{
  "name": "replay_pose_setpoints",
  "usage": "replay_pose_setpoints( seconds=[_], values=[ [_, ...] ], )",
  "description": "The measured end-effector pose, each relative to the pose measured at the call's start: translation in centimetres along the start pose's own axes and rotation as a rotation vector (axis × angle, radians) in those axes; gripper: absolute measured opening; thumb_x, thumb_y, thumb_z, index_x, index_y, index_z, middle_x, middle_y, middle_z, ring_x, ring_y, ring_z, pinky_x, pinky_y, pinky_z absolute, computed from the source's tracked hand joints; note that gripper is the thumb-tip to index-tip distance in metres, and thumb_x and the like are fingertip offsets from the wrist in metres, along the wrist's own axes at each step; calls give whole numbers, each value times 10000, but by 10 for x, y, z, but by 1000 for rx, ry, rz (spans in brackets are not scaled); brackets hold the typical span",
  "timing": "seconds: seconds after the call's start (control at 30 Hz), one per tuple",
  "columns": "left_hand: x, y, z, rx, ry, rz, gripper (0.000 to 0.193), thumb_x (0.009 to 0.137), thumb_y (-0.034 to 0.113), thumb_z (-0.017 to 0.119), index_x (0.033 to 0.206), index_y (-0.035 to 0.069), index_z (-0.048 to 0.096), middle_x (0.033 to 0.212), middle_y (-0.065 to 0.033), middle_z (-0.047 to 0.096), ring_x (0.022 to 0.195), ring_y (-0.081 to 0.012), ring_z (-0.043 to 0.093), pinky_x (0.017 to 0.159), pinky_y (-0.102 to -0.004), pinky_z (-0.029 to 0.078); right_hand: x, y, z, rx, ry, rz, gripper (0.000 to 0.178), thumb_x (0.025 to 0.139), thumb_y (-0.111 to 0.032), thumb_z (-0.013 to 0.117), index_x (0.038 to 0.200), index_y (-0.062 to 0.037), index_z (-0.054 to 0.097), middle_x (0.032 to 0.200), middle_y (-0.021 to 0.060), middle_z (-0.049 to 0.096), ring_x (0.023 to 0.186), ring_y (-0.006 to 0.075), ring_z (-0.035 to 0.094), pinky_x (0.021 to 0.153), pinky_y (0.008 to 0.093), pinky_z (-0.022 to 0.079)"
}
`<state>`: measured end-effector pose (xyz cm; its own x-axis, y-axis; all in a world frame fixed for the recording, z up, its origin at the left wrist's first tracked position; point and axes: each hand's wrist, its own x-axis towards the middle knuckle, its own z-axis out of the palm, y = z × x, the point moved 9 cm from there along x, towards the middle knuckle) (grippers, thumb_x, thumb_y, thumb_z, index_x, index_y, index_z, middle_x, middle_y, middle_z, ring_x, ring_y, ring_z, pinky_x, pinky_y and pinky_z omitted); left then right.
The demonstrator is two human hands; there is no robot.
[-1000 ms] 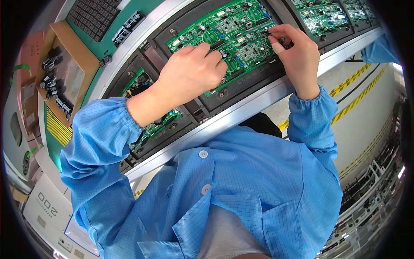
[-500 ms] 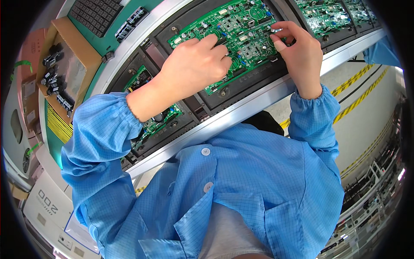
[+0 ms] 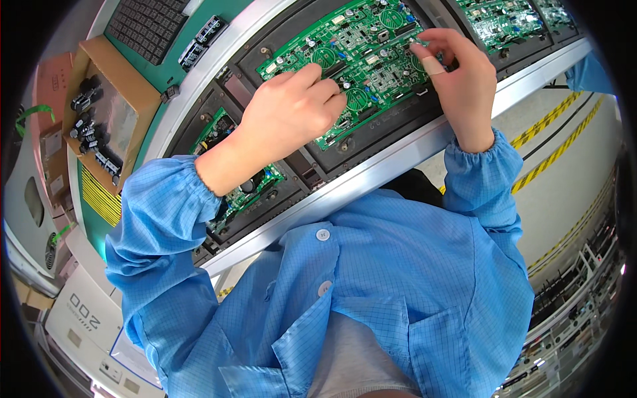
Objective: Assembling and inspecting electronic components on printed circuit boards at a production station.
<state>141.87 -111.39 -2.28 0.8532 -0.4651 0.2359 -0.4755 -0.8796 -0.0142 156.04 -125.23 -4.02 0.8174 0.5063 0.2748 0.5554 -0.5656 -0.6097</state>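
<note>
A green circuit board (image 3: pixel 381 78) with many small components lies in a black carrier (image 3: pixel 378 131) ahead of me. Over its left part hangs my left hand (image 3: pixel 292 106), back upward and fingers curled in. Its fingertips are mostly hidden, so anything between them cannot be made out. My right hand (image 3: pixel 468 83) is at the board's right edge, thumb and forefinger brought together above the components. Whatever they pinch is too small to name. Another circuit board (image 3: pixel 215 129) in a dark carrier lies partly under my left forearm.
More circuit boards (image 3: pixel 504 28) sit in carriers at the far right. A metal rail (image 3: pixel 371 162) runs along the near side. Leftward are a cardboard box (image 3: pixel 142 86) with black cylindrical parts (image 3: pixel 86 132), a black keyboard (image 3: pixel 146 28) and several loose black parts (image 3: pixel 201 45) on a green surface.
My left hand has drawn back a little to the left and nearer me, showing more of the board. The right hand stays at nearly the same place. The whole view has shifted slightly.
</note>
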Motion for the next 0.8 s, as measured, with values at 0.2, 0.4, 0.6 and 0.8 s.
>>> replay_pose_setpoints(
  seconds=[0.2,0.4,0.6,0.8],
  values=[
    [-2,-4,-1,-15,20,4,121,698,162,686,819,159,690,824,61,607,825,-134,595,629,-270,544,-10,13,-12,198,242,-58,178,917,-20,745,1094,-35,738,888,24,723,805,101,646,743,247,523],
    [-5,-7,3,-22,-39,4,264,732,139,687,972,199,776,966,107,702,834,-102,616,588,-245,541,-8,18,-7,333,286,-85,168,934,-17,723,1099,-40,740,900,28,720,812,102,667,746,247,529],
    [-5,-5,2,8,-4,-13,161,700,167,689,858,182,715,820,74,595,819,-125,593,612,-265,540,-8,14,-5,279,264,-112,166,938,-21,723,1100,-48,743,882,25,718,797,97,667,733,241,527],
    [-6,-4,2,30,-14,-26,141,703,170,695,843,176,709,802,66,584,815,-129,597,612,-266,543,-7,19,-4,271,273,-109,152,942,-42,726,1091,-58,749,876,12,716,764,82,628,685,229,492]
  ],
)
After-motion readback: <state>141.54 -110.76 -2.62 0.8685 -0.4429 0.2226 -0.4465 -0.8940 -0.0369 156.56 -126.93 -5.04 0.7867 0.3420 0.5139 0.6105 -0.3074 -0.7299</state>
